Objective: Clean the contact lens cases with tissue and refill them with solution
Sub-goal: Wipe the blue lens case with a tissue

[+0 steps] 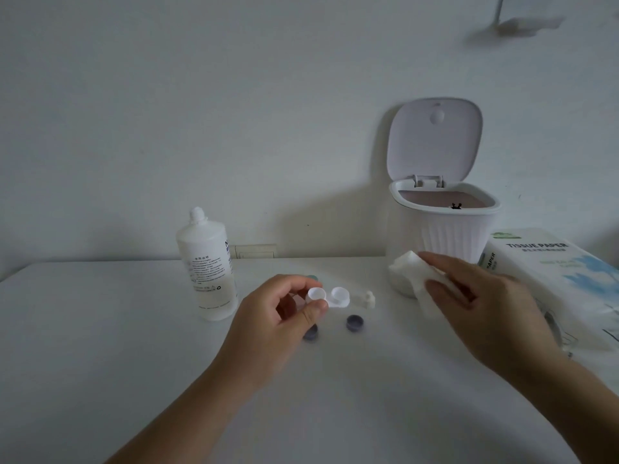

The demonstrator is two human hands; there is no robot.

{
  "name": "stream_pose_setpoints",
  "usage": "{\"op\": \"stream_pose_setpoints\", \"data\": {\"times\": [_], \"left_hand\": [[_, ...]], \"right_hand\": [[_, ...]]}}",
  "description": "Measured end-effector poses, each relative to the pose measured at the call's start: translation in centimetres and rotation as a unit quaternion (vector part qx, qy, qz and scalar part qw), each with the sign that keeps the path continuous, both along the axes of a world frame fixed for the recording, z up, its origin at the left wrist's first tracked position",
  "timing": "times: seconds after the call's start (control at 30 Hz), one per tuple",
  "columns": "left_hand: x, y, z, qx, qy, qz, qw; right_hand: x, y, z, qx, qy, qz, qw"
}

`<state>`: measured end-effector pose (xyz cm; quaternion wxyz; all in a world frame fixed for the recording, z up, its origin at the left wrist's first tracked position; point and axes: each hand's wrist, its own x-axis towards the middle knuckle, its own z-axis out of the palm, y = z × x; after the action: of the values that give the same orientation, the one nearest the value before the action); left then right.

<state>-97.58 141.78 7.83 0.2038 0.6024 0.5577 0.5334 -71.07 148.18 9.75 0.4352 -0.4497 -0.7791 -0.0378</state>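
Note:
My left hand (pixel 279 316) pinches one cup of a white double contact lens case (pixel 330 297), held just above the white table (pixel 134 329). Both cups face up without lids. My right hand (pixel 482 303) grips a crumpled white tissue (pixel 410 271) to the right of the case, apart from it. Two dark purple lids lie on the table: one (pixel 354 322) in the open, the other (pixel 311 333) partly hidden under my left hand. A bluish lid (pixel 313 277) peeks out behind my left fingers. The solution bottle (pixel 207 266) stands upright at the left.
A small white bin (pixel 442 229) with its lid flipped up stands at the back right, against the wall. A tissue paper pack (pixel 549 266) lies at the right edge. A tiny white figure-like piece (pixel 368 298) sits right of the case.

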Motion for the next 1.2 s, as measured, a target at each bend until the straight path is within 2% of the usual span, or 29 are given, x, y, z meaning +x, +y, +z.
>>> {"op": "stream_pose_setpoints", "data": {"times": [0.07, 0.13, 0.2, 0.27, 0.37, 0.43, 0.5, 0.57, 0.6, 0.67, 0.77, 1.0, 1.13, 1.2], "left_hand": [[-0.1, 0.1, -0.1, -0.004, -0.011, 0.002, 1.0], [-0.1, 0.2, -0.1, -0.005, -0.011, 0.002, 1.0], [0.0, 0.1, -0.2, -0.009, -0.016, -0.008, 1.0], [0.1, 0.0, -0.2, -0.015, -0.024, -0.026, 0.999], [0.2, 0.0, -0.2, -0.04, -0.044, -0.065, 0.996], [0.2, 0.1, -0.2, -0.061, -0.074, -0.089, 0.991], [0.3, 0.1, -0.3, -0.076, -0.093, -0.109, 0.987], [0.3, 0.2, -0.4, -0.084, -0.105, -0.117, 0.984], [0.3, 0.2, -0.4, -0.086, -0.112, -0.117, 0.983], [0.3, 0.3, -0.4, -0.088, -0.124, -0.119, 0.981], [0.4, 0.6, -0.5, -0.083, -0.138, -0.12, 0.98], [0.0, 1.0, -0.7, -0.075, -0.119, -0.109, 0.984], [0.0, 1.0, -0.7, -0.073, -0.107, -0.11, 0.985], [-0.1, 0.9, -0.6, -0.054, -0.096, -0.078, 0.991]], "right_hand": [[1.3, 0.0, 0.1, 0.081, -0.098, -0.034, 0.991], [2.3, -0.3, -0.1, 0.07, -0.171, -0.056, 0.981], [2.6, -0.9, -0.3, 0.002, -0.261, -0.089, 0.961], [2.6, -1.4, -0.6, -0.108, -0.335, -0.095, 0.931], [2.6, -2.1, -0.2, -0.219, -0.361, -0.092, 0.902], [2.0, -2.2, 0.3, -0.216, -0.364, -0.105, 0.9], [0.8, -2.3, 0.7, -0.184, -0.321, -0.09, 0.925], [-0.5, -2.3, 1.3, -0.203, -0.216, -0.001, 0.955], [-1.2, -2.1, 1.6, -0.237, -0.147, 0.063, 0.958], [-2.7, -1.6, 1.9, -0.322, -0.029, 0.179, 0.929], [-4.5, -0.8, 1.5, -0.398, 0.086, 0.275, 0.871], [-5.6, 0.4, 0.6, -0.422, 0.139, 0.325, 0.835], [-5.6, 0.5, 0.1, -0.415, 0.141, 0.324, 0.839], [-5.4, 0.5, -0.2, -0.415, 0.169, 0.312, 0.838]]}}
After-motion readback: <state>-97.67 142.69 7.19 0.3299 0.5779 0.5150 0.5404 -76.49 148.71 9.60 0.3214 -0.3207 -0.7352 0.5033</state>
